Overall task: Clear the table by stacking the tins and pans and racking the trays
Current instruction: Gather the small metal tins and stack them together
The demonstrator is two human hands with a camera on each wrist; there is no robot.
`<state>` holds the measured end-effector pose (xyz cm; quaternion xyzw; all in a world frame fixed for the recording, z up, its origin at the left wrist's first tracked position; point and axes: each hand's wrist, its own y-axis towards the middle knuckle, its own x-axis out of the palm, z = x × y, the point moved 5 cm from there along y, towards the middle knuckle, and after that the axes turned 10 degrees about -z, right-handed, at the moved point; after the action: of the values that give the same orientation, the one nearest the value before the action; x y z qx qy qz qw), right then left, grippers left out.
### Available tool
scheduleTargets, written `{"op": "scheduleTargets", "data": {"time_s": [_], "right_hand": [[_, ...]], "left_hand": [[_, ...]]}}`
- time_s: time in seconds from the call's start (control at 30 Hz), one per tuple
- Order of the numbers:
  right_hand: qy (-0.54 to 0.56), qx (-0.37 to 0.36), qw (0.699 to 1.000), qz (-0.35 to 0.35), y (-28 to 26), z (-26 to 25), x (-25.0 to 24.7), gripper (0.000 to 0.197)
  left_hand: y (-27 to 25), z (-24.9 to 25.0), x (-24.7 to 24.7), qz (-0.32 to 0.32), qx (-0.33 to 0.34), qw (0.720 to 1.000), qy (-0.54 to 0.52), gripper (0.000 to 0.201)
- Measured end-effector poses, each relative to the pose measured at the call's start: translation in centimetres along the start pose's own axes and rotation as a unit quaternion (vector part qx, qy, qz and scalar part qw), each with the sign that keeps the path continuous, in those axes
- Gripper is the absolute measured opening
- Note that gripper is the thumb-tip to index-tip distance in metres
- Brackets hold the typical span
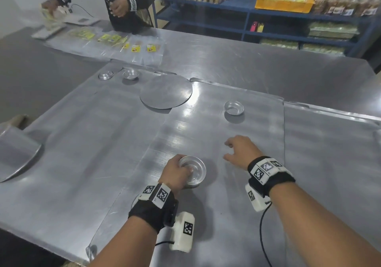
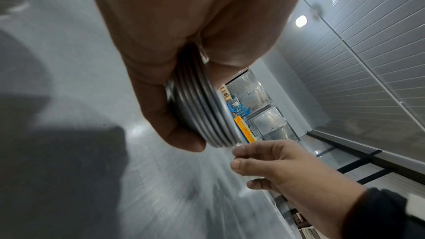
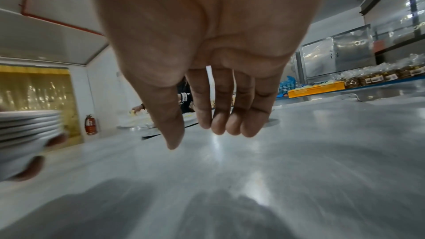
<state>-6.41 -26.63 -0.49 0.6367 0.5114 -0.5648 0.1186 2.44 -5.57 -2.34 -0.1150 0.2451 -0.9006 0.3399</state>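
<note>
My left hand (image 1: 177,172) grips a stack of several small round metal tins (image 1: 192,171) above the steel table; the left wrist view shows the nested rims of the tin stack (image 2: 202,114) between thumb and fingers. To its right my right hand (image 1: 237,153) hovers empty over the table, fingers loosely spread; in the right wrist view the right hand (image 3: 207,124) points down at the bare surface, with the tin stack (image 3: 27,128) at the left edge. One single tin (image 1: 234,108) sits further ahead of it. Two more tins (image 1: 105,74) (image 1: 130,74) rest far left, beside a round flat pan (image 1: 166,91).
Flat metal trays (image 1: 329,143) cover the table. A large pan (image 1: 14,153) overhangs at the left edge. Another person (image 1: 111,0) works with yellow-labelled packets (image 1: 136,47) at the far end. Blue shelves (image 1: 305,15) with packed goods stand behind.
</note>
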Motion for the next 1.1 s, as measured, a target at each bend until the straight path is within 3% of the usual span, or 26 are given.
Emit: {"op": "scheduleTargets", "data": {"time_s": [0.23, 0.4, 0.6, 0.77, 0.93, 1.1], "right_hand": [[-0.023, 0.055, 0.996, 0.072, 7.7, 3.6, -4.4, 0.051], [-0.037, 0.086, 0.990, 0.105, 13.2, 5.5, -6.2, 0.074], [-0.036, 0.098, 0.992, 0.073, 16.7, 6.8, -7.0, 0.088], [-0.011, 0.094, 0.992, 0.082, 16.6, 7.1, -6.9, 0.076], [0.021, 0.103, 0.991, 0.088, 14.6, 7.2, -6.4, 0.082], [0.076, 0.056, 0.992, 0.078, 10.6, 5.1, -5.3, 0.087]], "left_hand": [[2.9, 0.0, 0.5, -0.001, -0.005, 0.999, 0.033, 0.031], [4.1, 0.2, 0.4, 0.007, -0.007, 0.999, 0.048, 0.032], [5.0, 0.4, -0.1, 0.015, -0.009, 0.997, 0.074, 0.032], [4.7, 0.3, -0.1, 0.022, -0.009, 0.997, 0.069, 0.031], [4.2, 0.2, 0.2, 0.013, -0.008, 0.998, 0.061, 0.034], [3.4, 0.5, 0.6, 0.006, 0.000, 0.999, 0.052, 0.030]]}}
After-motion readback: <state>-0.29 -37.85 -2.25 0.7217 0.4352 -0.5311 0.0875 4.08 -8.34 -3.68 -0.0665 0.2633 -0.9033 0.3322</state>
